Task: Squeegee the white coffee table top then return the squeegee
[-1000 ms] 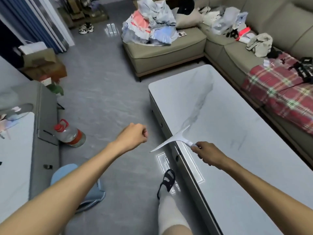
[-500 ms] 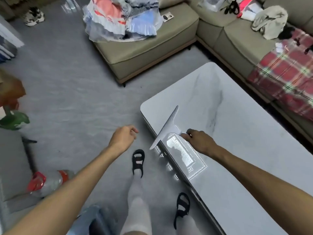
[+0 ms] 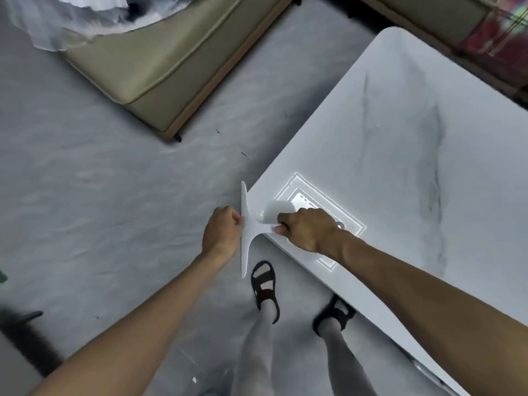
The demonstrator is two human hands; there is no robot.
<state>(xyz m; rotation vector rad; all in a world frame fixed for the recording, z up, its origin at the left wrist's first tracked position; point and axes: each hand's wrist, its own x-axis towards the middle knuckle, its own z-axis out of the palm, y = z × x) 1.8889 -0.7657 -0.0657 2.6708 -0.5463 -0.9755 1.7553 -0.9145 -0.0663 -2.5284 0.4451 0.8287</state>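
My right hand (image 3: 307,228) stays wrapped around the handle of the flat white plastic squeegee (image 3: 248,224), whose blade has swung off the left edge of the white marble-veined coffee table top (image 3: 400,155). My left hand (image 3: 223,232), fisted, now seems to touch the blade; that stroke looks finished.

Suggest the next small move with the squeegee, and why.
Probably swing the blade back over the table and set it flat: the squeegee, in the right hand, hangs past the table's edge, beside the closed left hand.
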